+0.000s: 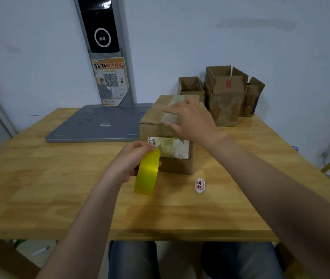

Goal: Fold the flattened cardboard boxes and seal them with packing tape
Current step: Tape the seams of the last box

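On the table (59,178): left hand (131,163) grips tape roll (147,174); right hand (193,122) presses box (150,117) top, fingers (176,111) straight. Label (172,148): barcode, text unreadable.

Around the closed box (153,116): scale base (99,125) just beside at 10 o'clock; open cartons (225,101) near at 1 o'clock; white tag (200,185) at 5 o'clock; left hand (131,159) gripping tape roll (147,174) at 7 o'clock. Open tabletop (49,188) toward 8 o'clock permits passage.
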{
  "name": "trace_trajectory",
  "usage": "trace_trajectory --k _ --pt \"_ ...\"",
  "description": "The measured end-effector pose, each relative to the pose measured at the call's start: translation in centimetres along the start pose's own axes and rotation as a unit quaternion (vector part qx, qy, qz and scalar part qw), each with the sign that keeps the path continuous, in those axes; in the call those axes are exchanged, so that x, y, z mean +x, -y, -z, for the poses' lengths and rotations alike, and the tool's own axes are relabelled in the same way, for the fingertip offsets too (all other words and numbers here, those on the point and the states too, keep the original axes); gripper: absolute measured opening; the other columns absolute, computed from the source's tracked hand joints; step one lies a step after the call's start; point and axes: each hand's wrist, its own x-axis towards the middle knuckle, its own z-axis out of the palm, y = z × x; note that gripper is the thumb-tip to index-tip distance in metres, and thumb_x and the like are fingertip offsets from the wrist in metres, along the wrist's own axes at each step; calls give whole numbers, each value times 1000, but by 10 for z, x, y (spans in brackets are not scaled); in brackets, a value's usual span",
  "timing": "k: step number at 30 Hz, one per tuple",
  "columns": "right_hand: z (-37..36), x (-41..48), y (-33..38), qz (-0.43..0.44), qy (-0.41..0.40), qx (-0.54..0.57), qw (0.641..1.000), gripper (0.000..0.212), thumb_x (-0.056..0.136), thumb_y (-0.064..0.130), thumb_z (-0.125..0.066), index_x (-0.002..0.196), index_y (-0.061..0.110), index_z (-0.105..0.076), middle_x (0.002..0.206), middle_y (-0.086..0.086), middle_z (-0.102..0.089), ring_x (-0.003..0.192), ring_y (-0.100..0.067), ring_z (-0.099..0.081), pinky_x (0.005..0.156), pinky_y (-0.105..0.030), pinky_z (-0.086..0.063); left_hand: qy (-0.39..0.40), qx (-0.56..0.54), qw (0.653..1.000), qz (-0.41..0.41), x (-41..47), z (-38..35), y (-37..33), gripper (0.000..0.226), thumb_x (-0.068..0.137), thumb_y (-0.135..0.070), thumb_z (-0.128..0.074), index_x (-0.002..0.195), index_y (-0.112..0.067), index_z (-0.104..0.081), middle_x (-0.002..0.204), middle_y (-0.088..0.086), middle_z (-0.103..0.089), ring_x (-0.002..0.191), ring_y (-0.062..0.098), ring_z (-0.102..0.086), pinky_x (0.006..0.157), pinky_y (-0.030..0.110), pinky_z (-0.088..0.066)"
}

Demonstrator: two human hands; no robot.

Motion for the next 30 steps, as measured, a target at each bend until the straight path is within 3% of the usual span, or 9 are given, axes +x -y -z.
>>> trace_trajectory --k 4,10,18,22,24,26,27,29,30 --pt "-22 17 3 -30 67 -24 997 41 90 71 -57 112 38 -68 123 5 -70 122 -28 -52 99 -48 -42 10 23 1000 -10 8 4 0 24 100 -35 -61 120 -22 -60 90 13 -79 79 28 -78 71 38 -61" --pt "-45 9 3 -47 20 -73 996 62 81 79 -59 126 37 -64 126 12 -69 117 -25 -54 91 -43 -41 13 17 1000 -9 20 7 0 26 99 -37 -62 121 -23 -61 91 12 -79 79 26 -78 64 34 -58" --pt "-60 -8 -2 -3 -12 -150 989 96 64 78 -74 142 29 -48 142 10 -56 116 -27 -54 92 -48 -38 16 12 1000 19 27 0 6 26 100 -38 -61 123 -27 -59 91 10 -79 81 24 -78 61 31 -58" --pt "-47 -8 -14 23 39 -135 990 98 68 78 -71 149 32 -40 152 12 -47 131 -28 -44 107 -52 -30 38 7 999 10 19 -5 3 24 101 -39 -59 122 -28 -60 93 11 -79 83 26 -78 66 34 -60" --pt "-35 -11 -15 26 37 -99 994 84 78 76 -64 147 34 -44 153 11 -45 139 -30 -36 111 -52 -24 55 1 998 -5 13 -8 -1 26 101 -41 -57 123 -28 -61 96 14 -79 85 29 -78 74 41 -61" --pt "-23 -20 -11 6 -53 -48 997 52 90 68 -57 124 30 -65 131 6 -60 126 -29 -45 96 -45 -35 65 -11 998 -23 6 -11 -7 25 102 -40 -56 123 -29 -62 97 16 -78 88 32 -77 81 46 -60" --pt "-19 -27 -8 -14 -106 -39 993 42 96 64 -52 99 27 -71 107 4 -66 110 -27 -53 81 -40 -39 66 -15 997 -31 2 -12 -10 23 103 -37 -53 123 -30 -62 97 17 -78 88 34 -77 82 47 -59" --pt "-15 -44 3 -99 -109 -4 989 63 100 66 -38 56 24 -54 62 4 -53 72 -25 -58 54 -32 -31 61 -16 997 -49 -6 -16 -19 23 104 -28 -49 121 -31 -63 97 17 -78 87 35 -76 81 46 -58" --pt "-15 -52 8 -154 -60 45 985 73 99 71 -33 49 19 -47 53 3 -46 61 -26 -55 50 -32 -26 55 -14 997 -60 -9 -18 -24 24 103 -26 -49 119 -32 -65 98 16 -78 86 36 -76 81 46 -58"
